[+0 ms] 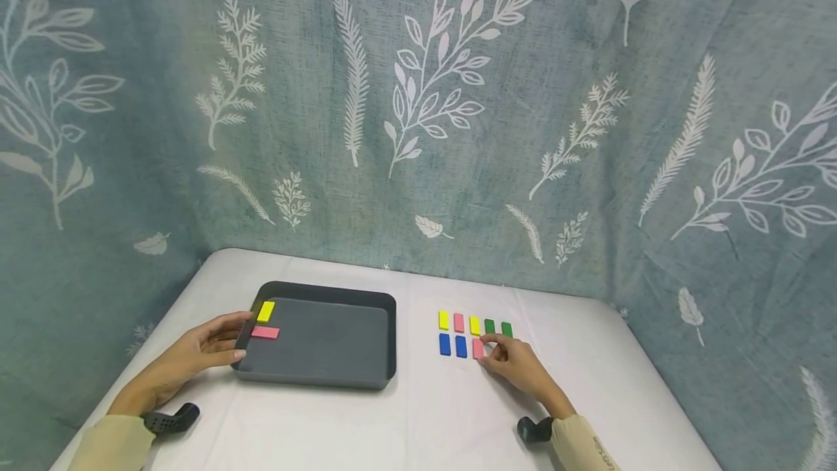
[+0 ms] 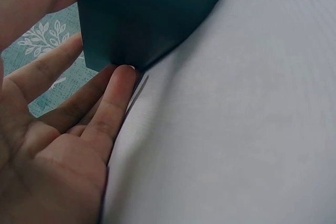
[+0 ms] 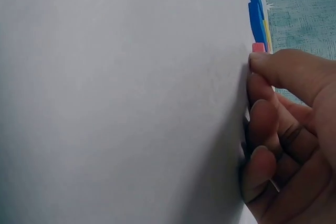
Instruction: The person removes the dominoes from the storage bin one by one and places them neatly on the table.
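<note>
A dark grey tray (image 1: pixel 320 381) stands on the left part of the table. My left hand (image 1: pixel 196 347) holds its left side, fingers at the rim and thumb near the front corner; the left wrist view shows fingertips against the tray's dark wall (image 2: pixel 147 19). Inside the tray, a yellow block (image 1: pixel 265 311) and a pink block (image 1: pixel 265 332) lie by the left wall. My right hand (image 1: pixel 516 363) pinches another pink block (image 1: pixel 478 349) at the right end of the front row. In the right wrist view that pink block (image 3: pixel 258 47) pokes out beyond the thumb.
Beside the pinched block lie two blue blocks (image 1: pixel 445 344). The back row has yellow (image 1: pixel 443 320), pink (image 1: pixel 459 323), yellow (image 1: pixel 474 325) and green blocks (image 1: pixel 506 329). A white cloth covers the table (image 1: pixel 327 427); a patterned teal curtain (image 1: pixel 294 129) hangs behind.
</note>
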A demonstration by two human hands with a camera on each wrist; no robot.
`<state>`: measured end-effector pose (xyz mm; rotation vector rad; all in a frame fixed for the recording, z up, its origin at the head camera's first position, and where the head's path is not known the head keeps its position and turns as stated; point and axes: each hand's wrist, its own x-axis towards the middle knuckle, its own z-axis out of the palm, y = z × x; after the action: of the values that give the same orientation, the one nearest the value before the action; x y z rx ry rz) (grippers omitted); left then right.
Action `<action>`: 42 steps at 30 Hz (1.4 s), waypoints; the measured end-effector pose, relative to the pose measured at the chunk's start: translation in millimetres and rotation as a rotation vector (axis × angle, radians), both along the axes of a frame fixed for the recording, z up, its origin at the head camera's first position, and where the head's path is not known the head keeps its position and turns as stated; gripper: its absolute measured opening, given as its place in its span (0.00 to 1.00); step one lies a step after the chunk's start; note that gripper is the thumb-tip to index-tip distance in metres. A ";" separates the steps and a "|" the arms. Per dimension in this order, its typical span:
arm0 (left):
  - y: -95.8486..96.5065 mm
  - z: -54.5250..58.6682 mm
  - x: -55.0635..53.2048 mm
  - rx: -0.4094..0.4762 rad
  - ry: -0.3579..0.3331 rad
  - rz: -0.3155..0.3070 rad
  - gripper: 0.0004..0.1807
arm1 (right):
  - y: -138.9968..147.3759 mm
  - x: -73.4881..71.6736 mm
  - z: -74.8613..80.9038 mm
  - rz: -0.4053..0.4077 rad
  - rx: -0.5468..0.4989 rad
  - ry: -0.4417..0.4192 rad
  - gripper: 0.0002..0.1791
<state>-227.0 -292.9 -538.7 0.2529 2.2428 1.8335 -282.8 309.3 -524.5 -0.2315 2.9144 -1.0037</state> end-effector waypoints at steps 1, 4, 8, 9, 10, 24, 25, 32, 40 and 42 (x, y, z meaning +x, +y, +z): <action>0.1 0.3 0.0 -0.004 -0.001 0.003 0.43 | -0.3 -0.5 0.1 -0.004 -0.003 -0.006 0.23; 0.4 0.9 -0.1 -0.006 -0.002 0.007 0.43 | -0.6 -1.0 -0.2 -0.007 -0.009 -0.019 0.23; 0.5 0.9 -0.2 0.005 -0.005 0.009 0.43 | -0.8 -0.2 1.8 -0.010 -0.019 -0.031 0.25; 0.5 0.8 -0.4 0.006 -0.005 0.009 0.43 | -0.6 0.2 2.7 -0.009 -0.019 -0.028 0.25; 0.5 0.7 -0.5 0.007 -0.005 0.011 0.43 | -0.6 0.7 3.8 -0.013 -0.021 -0.031 0.25; 0.3 -1.0 -1.3 0.001 -0.010 0.025 0.44 | -15.6 -9.9 17.2 0.018 -0.099 0.044 0.25; 0.5 -0.8 -1.5 0.001 -0.009 0.024 0.44 | -18.7 -11.0 18.6 0.023 -0.103 0.052 0.25; 1.3 -0.2 -1.8 0.003 -0.014 0.026 0.44 | -45.4 -20.5 29.3 0.104 -0.107 0.115 0.23; 1.8 -0.3 -1.4 0.005 -0.019 0.035 0.45 | -78.7 -31.3 42.6 0.219 -0.126 0.133 0.23; 1.8 -0.4 -1.7 0.005 -0.019 0.037 0.45 | -86.9 -34.5 45.7 0.244 -0.119 0.145 0.23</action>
<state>-228.7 -291.1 -539.1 0.1957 2.2448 1.8520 -317.3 222.4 -478.8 -0.6744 2.8572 -1.1632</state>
